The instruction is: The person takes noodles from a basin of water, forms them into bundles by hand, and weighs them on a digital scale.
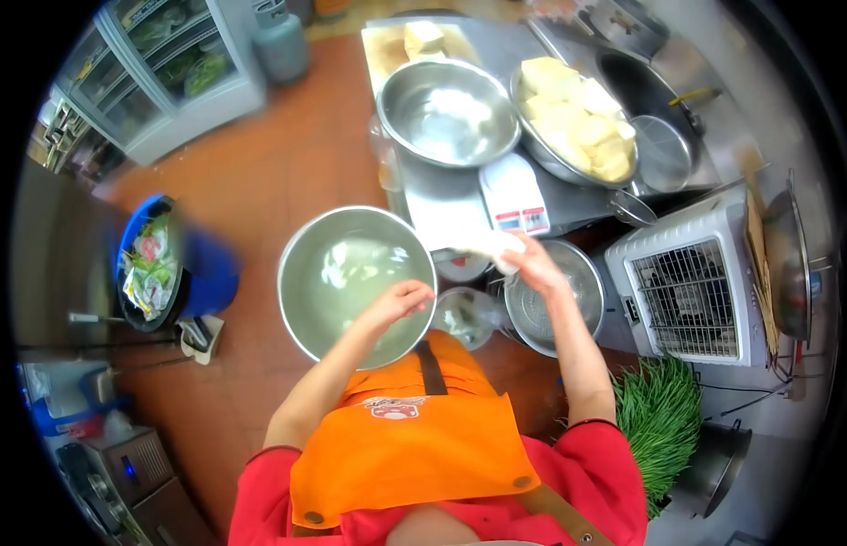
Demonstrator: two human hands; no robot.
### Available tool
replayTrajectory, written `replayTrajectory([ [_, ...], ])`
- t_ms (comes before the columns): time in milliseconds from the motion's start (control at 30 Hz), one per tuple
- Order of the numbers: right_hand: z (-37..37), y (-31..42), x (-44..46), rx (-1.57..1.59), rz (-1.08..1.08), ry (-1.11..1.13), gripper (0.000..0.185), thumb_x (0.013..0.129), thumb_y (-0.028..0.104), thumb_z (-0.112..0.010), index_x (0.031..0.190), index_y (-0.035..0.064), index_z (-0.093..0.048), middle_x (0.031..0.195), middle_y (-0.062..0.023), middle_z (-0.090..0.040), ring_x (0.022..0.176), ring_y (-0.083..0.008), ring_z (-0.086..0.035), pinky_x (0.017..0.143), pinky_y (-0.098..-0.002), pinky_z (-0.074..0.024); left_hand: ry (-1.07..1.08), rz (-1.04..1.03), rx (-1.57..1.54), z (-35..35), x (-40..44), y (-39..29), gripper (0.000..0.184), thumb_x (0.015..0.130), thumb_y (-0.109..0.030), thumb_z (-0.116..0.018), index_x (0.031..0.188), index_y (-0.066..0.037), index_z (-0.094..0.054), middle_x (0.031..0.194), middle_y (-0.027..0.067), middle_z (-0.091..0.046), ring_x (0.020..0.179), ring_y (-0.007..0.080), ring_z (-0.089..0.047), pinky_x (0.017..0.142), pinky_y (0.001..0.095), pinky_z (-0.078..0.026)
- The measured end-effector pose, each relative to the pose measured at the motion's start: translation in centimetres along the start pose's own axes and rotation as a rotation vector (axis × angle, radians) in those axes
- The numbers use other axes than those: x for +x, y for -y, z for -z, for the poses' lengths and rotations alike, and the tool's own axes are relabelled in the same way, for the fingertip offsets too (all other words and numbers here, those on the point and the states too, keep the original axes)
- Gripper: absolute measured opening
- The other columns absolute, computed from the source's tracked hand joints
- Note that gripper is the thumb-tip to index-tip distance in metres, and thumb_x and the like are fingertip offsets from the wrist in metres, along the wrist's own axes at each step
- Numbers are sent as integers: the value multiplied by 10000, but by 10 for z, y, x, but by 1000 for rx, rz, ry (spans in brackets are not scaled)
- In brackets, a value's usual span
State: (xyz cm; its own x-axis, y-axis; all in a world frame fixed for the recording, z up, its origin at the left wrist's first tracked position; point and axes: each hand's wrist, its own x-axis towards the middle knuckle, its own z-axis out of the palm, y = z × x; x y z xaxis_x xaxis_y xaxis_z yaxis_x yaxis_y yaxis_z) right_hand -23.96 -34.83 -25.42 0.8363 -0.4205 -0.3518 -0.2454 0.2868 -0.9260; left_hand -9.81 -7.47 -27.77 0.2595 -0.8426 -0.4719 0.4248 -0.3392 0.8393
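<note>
My left hand point(403, 300) is over the right side of a large metal pot point(305, 273) of pale liquid, its fingers curled together; what they hold, if anything, is too small to tell. My right hand point(535, 264) grips a whitish cloth point(492, 246), blurred, at the front edge of the steel table. Just beyond the cloth lies a white scale point(515, 196) with a red and blue panel. Behind it stand an empty steel bowl point(449, 114) and a bowl of pale yellow chunks point(578, 114).
Below the table edge are a perforated metal pot point(564, 296) and a clear plastic container point(466, 318). A white cooler unit point(683, 287) and green stalks point(658, 423) stand right. At left is a blue bin point(207, 273). A glass-door fridge point(168, 73) is farther back.
</note>
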Motion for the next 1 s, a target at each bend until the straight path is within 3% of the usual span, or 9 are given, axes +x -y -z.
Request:
replayTrajectory([
  [100,64,7,35,-125,16,-126,434,771,-1,-630,1195,11,-537,1082,-95,-618,997,-192,-587,890,-312,-465,-87,17,-26,10,-9,5,203,951,-196,-530,1007,-29,-632,736,-23,-528,589,53,-393,536,189,-322],
  [267,118,36,104,-428,15,-64,420,779,46,-647,1185,23,-544,1063,-84,-617,968,-182,-586,848,-297,-472,-312,38,-77,19,-28,12,205,946,-208,-538,1015,-41,-634,733,-32,-520,609,53,-401,552,190,-323],
  [367,139,44,153,-528,44,44,381,801,75,-592,1171,5,-533,1044,-100,-617,988,-185,-571,873,-301,-455,-471,73,-149,13,-46,12,232,934,-252,-552,1036,-69,-653,752,-45,-526,655,51,-425,588,191,-335],
  [467,155,38,177,-705,64,38,446,751,122,-631,1181,38,-547,1120,-126,-575,1039,-220,-553,907,-321,-438,-558,95,-229,13,-55,24,210,931,-223,-558,1038,-69,-652,753,-44,-533,667,54,-451,599,191,-363],
  [633,162,39,181,-915,176,30,507,727,162,-644,1211,50,-546,1232,-170,-502,1130,-285,-511,972,-342,-406,-615,88,-288,7,-57,29,187,933,-215,-562,1032,-83,-650,761,-54,-549,678,46,-474,597,187,-375],
  [667,169,34,186,-881,175,41,552,699,241,-677,1215,85,-557,1268,-195,-472,1179,-325,-478,1007,-360,-381,-621,90,-287,6,-56,28,184,932,-217,-565,1030,-87,-650,764,-56,-551,679,42,-474,597,185,-375],
  [800,173,39,184,-885,165,36,673,704,249,-669,1316,72,-451,1265,-212,-504,1184,-316,-495,999,-356,-387,-610,83,-273,5,-49,23,174,931,-229,-574,1023,-103,-650,777,-67,-559,681,31,-473,598,174,-371],
  [1000,174,43,176,-825,182,37,691,715,234,-652,1342,65,-416,1222,-217,-543,1135,-305,-540,976,-355,-404,-612,70,-275,-1,-44,16,176,932,-225,-575,1018,-91,-648,754,-65,-546,675,29,-456,585,169,-348],
])
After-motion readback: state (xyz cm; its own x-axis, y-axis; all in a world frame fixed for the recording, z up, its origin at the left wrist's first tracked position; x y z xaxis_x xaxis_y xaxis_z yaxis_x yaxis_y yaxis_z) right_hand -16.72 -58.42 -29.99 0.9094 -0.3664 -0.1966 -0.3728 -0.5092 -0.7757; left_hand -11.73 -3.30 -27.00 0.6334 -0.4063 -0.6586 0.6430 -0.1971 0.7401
